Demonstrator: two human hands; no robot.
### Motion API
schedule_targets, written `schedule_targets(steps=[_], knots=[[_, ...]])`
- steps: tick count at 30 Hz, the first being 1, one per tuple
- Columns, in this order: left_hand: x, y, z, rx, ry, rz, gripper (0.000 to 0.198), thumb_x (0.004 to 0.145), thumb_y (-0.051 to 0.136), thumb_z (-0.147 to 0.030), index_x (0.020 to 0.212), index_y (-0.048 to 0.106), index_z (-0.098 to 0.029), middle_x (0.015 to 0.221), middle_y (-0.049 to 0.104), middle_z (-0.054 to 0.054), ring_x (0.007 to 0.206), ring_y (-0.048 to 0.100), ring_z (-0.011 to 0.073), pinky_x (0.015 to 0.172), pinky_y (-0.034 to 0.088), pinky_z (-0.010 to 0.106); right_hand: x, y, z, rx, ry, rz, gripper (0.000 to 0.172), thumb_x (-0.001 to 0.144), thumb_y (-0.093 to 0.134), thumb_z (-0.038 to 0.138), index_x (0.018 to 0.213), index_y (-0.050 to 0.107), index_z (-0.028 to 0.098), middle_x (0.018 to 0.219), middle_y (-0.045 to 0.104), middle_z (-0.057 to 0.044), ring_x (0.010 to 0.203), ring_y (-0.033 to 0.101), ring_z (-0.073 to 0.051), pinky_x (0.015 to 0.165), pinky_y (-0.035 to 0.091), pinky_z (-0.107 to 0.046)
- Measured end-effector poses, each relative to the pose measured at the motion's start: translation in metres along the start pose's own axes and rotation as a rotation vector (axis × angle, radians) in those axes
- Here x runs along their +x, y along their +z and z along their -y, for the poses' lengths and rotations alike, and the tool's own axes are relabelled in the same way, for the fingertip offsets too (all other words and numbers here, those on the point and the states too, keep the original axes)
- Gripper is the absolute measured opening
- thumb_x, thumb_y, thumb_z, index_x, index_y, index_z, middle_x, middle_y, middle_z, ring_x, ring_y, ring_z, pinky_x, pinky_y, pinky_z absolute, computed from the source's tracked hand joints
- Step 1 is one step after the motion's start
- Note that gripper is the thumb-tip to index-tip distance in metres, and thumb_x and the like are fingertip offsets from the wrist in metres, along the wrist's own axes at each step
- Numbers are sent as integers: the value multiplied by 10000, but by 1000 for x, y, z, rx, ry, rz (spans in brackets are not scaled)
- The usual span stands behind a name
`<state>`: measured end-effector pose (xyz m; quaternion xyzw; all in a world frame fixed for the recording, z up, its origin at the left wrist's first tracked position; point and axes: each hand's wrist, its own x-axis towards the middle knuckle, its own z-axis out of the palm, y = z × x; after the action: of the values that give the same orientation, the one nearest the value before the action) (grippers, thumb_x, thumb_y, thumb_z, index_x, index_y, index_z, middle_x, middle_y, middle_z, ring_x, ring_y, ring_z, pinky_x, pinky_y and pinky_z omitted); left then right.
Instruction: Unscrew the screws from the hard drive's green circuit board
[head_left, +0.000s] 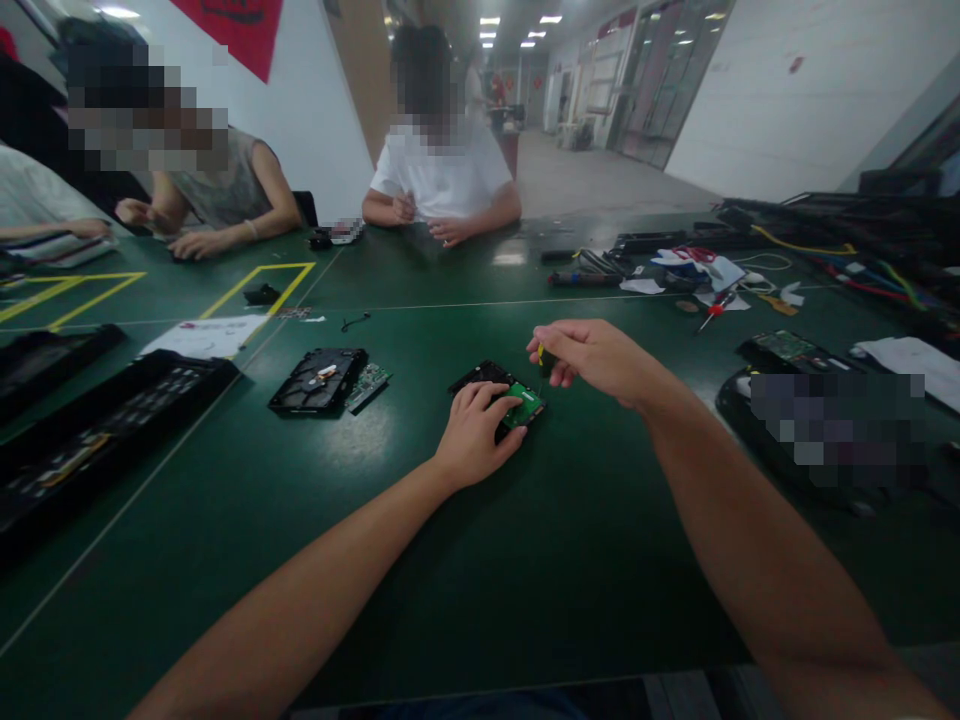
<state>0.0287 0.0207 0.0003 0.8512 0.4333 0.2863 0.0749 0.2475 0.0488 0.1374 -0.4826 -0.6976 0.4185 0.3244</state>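
Observation:
A black hard drive (484, 374) with a green circuit board (527, 403) on its upper face lies on the table in front of me. My left hand (480, 432) grips it from the near side, fingers across the top and thumb by the near edge, covering part of it. Just above its right end, my right hand (566, 352) is closed around a screwdriver (547, 362) with a yellow and black handle. The screwdriver points down; its tip is too fine to make out. To the left lie a second black hard drive (319, 382) and a loose circuit board (367, 388).
Long black housings (112, 430) lie at left beside a white sheet (210, 335). A red screwdriver (716, 309), cables (600, 262) and bags sit at back right. Black equipment (795, 350) stands at right. Co-workers sit across the green table (480, 580).

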Motion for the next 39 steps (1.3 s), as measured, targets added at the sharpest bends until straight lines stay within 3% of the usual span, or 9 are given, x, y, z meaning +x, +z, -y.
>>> schedule_targets(steps=[9, 15, 19, 23, 26, 32, 36, 39], knots=[[0, 0, 1, 3, 1, -1, 418, 965, 686, -422, 1357, 672, -277, 1423, 618, 93, 1378, 493, 350, 1206, 379, 591, 3, -3, -6, 212, 23, -37, 244, 1025, 667, 409, 930, 555, 214, 1004, 778, -74, 562, 671, -106, 453, 498, -208], [0, 3, 2, -5, 5, -6, 423, 957, 698, -426, 1353, 672, -283, 1429, 618, 93, 1379, 495, 350, 1205, 379, 596, -1, -7, -1, 149, -9, 46, 176, 1048, 615, 329, 989, 704, 189, 758, 670, -13, 621, 645, -113, 520, 499, -190], [0, 2, 1, -10, 5, -2, 436, 955, 702, -428, 1367, 662, -291, 1431, 617, 94, 1379, 496, 350, 1201, 383, 601, -2, -7, 3, 159, 21, 16, 160, 1053, 569, 272, 1022, 702, 188, 878, 711, -40, 574, 626, -98, 436, 431, -189], [0, 0, 1, -6, 9, 1, 426, 963, 692, -430, 1360, 664, -279, 1440, 611, 96, 1376, 497, 342, 1212, 372, 591, -1, -6, 5, 280, 108, -58, 46, 1031, 585, 245, 1014, 593, 203, 1028, 753, -76, 580, 682, -118, 463, 498, -216], [0, -1, 0, -8, 4, 6, 425, 963, 691, -429, 1360, 662, -280, 1444, 608, 96, 1376, 496, 343, 1207, 376, 593, 1, -6, 4, 273, 135, -97, 74, 1020, 602, 254, 973, 600, 197, 998, 762, -82, 582, 676, -115, 479, 507, -211], [1, -3, -2, -12, 9, 9, 422, 965, 687, -421, 1361, 661, -277, 1434, 612, 100, 1380, 494, 345, 1209, 373, 596, -1, -7, 3, 111, 15, -64, 71, 984, 680, 253, 977, 713, 190, 796, 699, -19, 568, 622, -96, 459, 461, -183], [1, -3, -2, -13, 8, 11, 415, 967, 685, -419, 1359, 662, -283, 1437, 612, 98, 1378, 495, 344, 1206, 377, 602, -4, -8, 3, 178, 29, -70, 154, 922, 753, 234, 1032, 653, 195, 946, 767, -63, 586, 684, -130, 451, 501, -217], [0, -3, -1, -7, 0, 11, 424, 967, 687, -422, 1364, 665, -277, 1433, 614, 100, 1381, 493, 344, 1210, 374, 600, -3, -9, 3, 254, 45, -34, 90, 927, 714, 209, 985, 648, 189, 1089, 778, -100, 635, 714, -128, 455, 506, -199]])
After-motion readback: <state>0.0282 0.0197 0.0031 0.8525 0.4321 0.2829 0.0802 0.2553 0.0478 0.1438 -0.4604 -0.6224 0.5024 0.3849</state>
